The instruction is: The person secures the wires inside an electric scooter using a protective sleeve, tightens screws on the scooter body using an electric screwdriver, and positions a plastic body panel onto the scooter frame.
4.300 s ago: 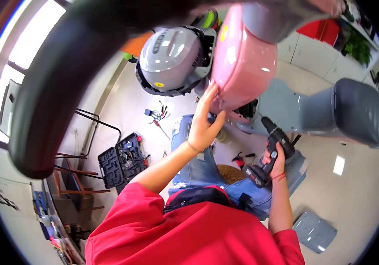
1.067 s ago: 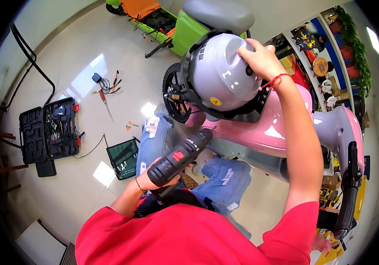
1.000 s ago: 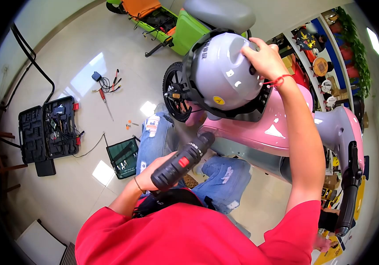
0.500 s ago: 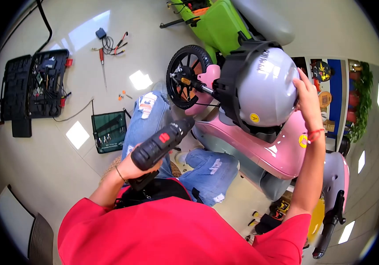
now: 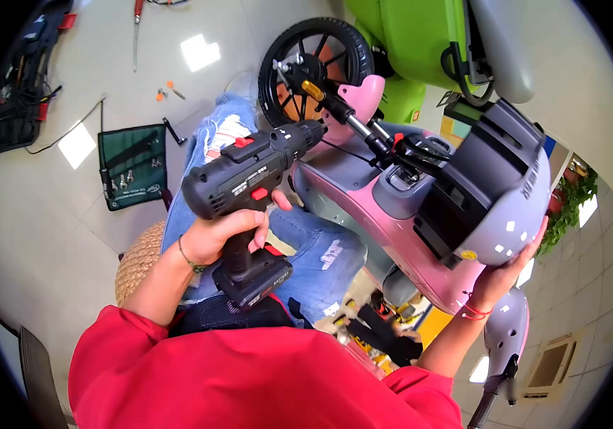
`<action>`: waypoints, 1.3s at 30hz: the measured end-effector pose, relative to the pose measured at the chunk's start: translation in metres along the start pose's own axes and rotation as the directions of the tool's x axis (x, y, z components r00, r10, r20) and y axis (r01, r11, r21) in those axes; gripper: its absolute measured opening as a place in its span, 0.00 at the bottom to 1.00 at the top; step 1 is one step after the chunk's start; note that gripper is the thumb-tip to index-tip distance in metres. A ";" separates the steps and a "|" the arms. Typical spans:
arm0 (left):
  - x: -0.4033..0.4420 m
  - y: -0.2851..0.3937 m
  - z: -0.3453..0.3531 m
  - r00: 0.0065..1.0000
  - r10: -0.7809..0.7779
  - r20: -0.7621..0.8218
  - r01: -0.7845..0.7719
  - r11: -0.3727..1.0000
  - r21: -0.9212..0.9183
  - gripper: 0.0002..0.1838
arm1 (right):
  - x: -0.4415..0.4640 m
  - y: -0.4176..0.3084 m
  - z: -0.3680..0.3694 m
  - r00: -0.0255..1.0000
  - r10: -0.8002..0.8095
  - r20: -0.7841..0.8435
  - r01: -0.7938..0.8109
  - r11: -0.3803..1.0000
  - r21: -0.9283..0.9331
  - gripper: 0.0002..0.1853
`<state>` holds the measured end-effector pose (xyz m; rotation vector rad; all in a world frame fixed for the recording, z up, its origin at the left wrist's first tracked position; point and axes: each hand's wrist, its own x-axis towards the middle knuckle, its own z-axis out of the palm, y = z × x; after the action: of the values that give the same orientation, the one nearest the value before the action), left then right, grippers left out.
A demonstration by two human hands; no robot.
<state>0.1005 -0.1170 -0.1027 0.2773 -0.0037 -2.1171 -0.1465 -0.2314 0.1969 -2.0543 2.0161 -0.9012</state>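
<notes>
My left hand (image 5: 229, 227) is wrapped round the grip of a black cordless drill (image 5: 253, 171), whose chuck points at the scooter's front fork (image 5: 353, 125). My right hand (image 5: 499, 280) holds the lower right edge of a rounded grey front cover (image 5: 517, 214) with a black frame (image 5: 467, 200). This cover is tipped up beside the pink scooter body (image 5: 406, 247). Between cover and fork, black cables and an opening in the grey neck (image 5: 403, 184) show. The black front wheel (image 5: 314, 71) stands beyond the drill.
A green vehicle (image 5: 421, 43) stands behind the wheel. On the floor lie a green tool pouch (image 5: 133, 168), a screwdriver (image 5: 136, 32), small orange parts (image 5: 161, 94) and a black tool case (image 5: 24, 89). The scooter's handlebar (image 5: 496, 386) is at lower right. A woven stool (image 5: 138, 268) shows left.
The drill has passed from my right hand to my left. My right hand has tilted the grey cover away from the fork, exposing cables and the neck. The view has swung round.
</notes>
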 end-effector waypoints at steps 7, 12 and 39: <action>0.004 0.006 -0.006 1.000 -0.012 0.000 0.012 1.000 -0.024 0.30 | -0.012 0.024 -0.004 0.965 -0.127 -0.231 0.128 0.992 -0.011 0.27; 0.008 0.019 -0.015 0.992 -0.065 0.108 0.052 0.992 0.112 0.28 | -0.028 0.042 -0.042 0.877 -0.454 -0.157 0.284 0.754 -0.592 0.29; 0.060 -0.016 -0.064 -0.486 0.431 0.760 -0.575 -0.813 0.093 0.08 | -0.022 -0.004 -0.006 0.942 -0.031 -0.334 -0.108 0.915 -0.389 0.31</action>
<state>0.0693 -0.1512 -0.1790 0.3296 -1.0548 0.3163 -0.1441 -0.2080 0.1969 -2.1622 2.6055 -0.9447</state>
